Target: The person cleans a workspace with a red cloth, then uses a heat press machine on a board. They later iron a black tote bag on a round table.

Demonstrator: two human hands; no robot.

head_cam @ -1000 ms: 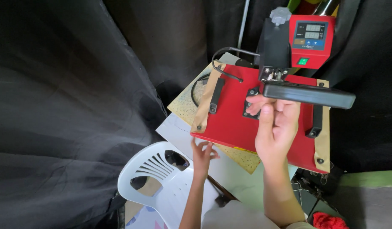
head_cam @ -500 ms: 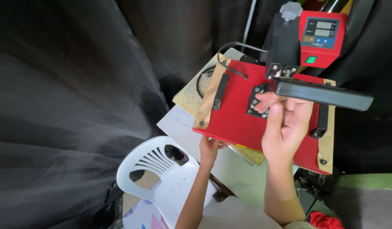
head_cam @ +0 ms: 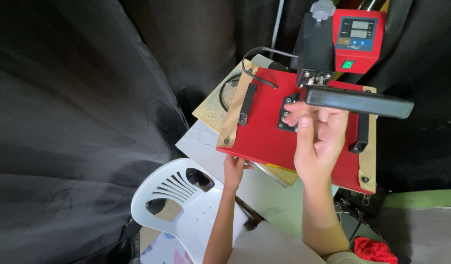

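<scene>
While the left hand (head_cam: pixel 233 168) pinches the red press plate (head_cam: pixel 264 132) edge, right hand (head_cam: pixel 315 134) sits loose-fingered just below the black handle (head_cam: pixel 357 101), w/ plate down, handle not yet gripped.

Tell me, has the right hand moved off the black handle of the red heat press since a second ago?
No. The right hand stays raised just under the black handle, fingers over the black bracket on the red plate, as before. Only the camera view shifted.
</scene>
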